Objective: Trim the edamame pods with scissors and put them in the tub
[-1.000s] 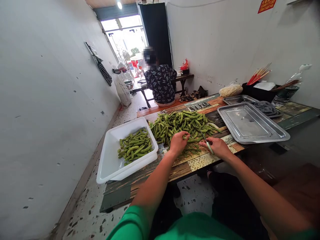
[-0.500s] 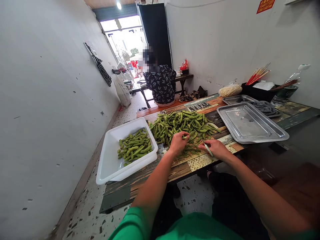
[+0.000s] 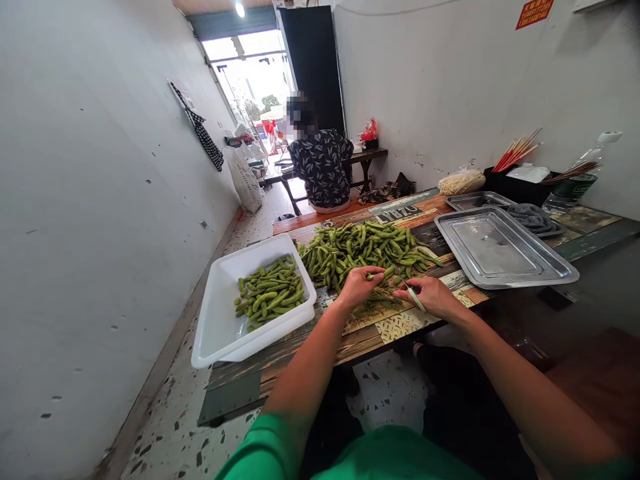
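Over the last half second the hands have drawn slightly closer together, and a green pod now shows plainly between them, its far end by the blades of the scissors. That seems to bring the pod into place for a snip, though whether the blades touch it is too small to tell. The left hand pinches the pod in its fingertips; the right hand is closed around the pale green handle of the scissors, whose blades point toward the left hand. Just beyond both hands, the large heap of pods lies on the patterned surface. To the left of the left hand, a white tub holds a smaller batch of pods.
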A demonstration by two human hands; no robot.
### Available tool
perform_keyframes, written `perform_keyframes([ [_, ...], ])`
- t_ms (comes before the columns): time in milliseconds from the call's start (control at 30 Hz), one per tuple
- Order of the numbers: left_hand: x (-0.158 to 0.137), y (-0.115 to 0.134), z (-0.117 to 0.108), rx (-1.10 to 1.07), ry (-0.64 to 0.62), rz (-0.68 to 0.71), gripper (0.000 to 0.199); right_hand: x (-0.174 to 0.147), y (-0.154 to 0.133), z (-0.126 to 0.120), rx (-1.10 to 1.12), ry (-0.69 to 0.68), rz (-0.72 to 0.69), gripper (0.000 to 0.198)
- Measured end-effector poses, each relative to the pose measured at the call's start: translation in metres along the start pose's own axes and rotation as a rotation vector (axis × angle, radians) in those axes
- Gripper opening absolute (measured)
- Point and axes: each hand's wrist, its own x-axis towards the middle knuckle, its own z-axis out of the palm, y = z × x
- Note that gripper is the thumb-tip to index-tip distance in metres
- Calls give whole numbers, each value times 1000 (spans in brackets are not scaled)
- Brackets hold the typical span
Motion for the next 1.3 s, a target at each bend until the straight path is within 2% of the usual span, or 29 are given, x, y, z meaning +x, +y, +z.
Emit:
perform_keyframes([
  [200, -1, -1, 1, -37, -73, -31, 24, -1, -1, 1, 34, 7, -29, 49],
  [333, -2, 1, 2, -152, -96, -106, 29, 0, 1, 6, 211, -21, 28, 48],
  [467, 0, 2, 1, -417, -81, -117, 39, 1, -3, 9, 459, -53, 110, 44],
  [533, 3, 2, 0, -536, -31, -116, 42, -1, -9, 9, 604, -119, 181, 45],
  [633, 6, 1, -2, -684, 41, -155, 43, -9, -19, 10, 786, -297, 277, 49],
  [700, 7, 0, -3, -738, 92, -174, 43, -15, -24, 11, 860, -379, 283, 50],
  [767, 7, 0, -4, -738, 128, -183, 40, -18, -27, 11, 888, -406, 272, 51],
  [900, 6, 2, -4, -755, 146, -210, 36, -17, -28, 13, 866, -385, 296, 51],
  [1100, 1, 7, 2, -795, -21, -230, 39, -9, -35, 17, 848, -286, 303, 49],
  [1300, -2, 8, 4, -800, -36, -222, 37, -4, -40, 24, 966, -228, 311, 44],
])
